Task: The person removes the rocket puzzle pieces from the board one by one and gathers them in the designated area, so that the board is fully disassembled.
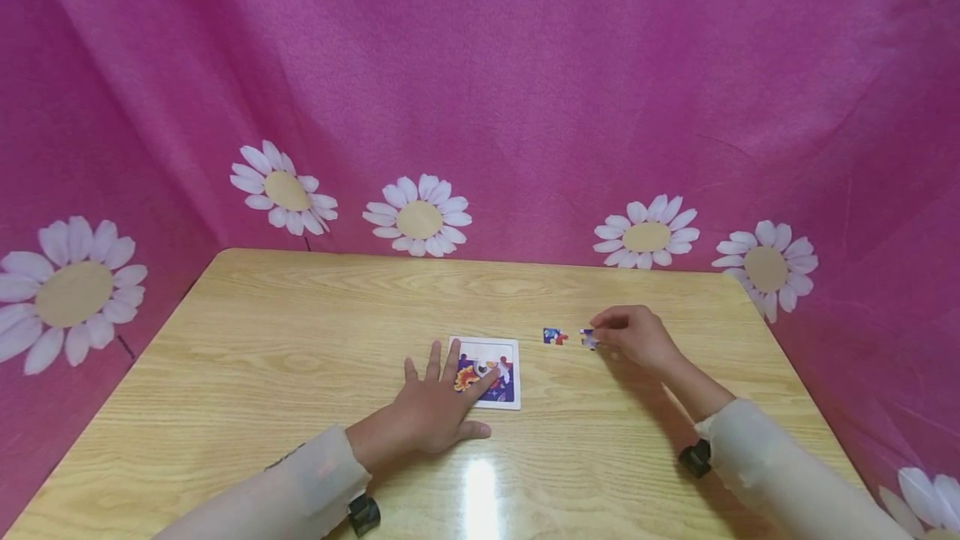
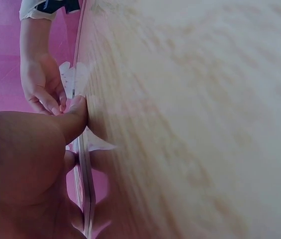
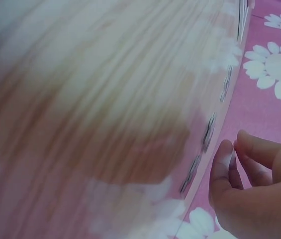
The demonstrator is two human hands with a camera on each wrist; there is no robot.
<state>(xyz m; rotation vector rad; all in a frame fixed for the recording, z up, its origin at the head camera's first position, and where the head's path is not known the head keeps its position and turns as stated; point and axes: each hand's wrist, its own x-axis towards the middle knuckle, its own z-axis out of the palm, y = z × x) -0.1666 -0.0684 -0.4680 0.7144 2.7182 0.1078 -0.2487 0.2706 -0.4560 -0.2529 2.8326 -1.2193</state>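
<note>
My left hand (image 1: 435,407) lies with fingers spread over a small white-bordered jigsaw puzzle tray (image 1: 517,357). Purple, orange and white picture pieces fill its lower part, while the upper part is pale. In the left wrist view the tray shows edge-on behind the left thumb (image 2: 75,117). My right hand (image 1: 637,340) pinches a small purple-and-white puzzle piece (image 1: 588,340) by its right side, just over the table. Its thumb and finger tips come together in the right wrist view, but the piece cannot be made out there. Another blue-and-red puzzle piece (image 1: 552,336) lies between tray and right hand.
The wood-grain table (image 1: 300,332) has a glossy top with a bright reflection near the front. Pink cloth (image 1: 487,90) with printed daisies hangs along the back and both sides. Each wrist carries a black strap device (image 1: 696,458).
</note>
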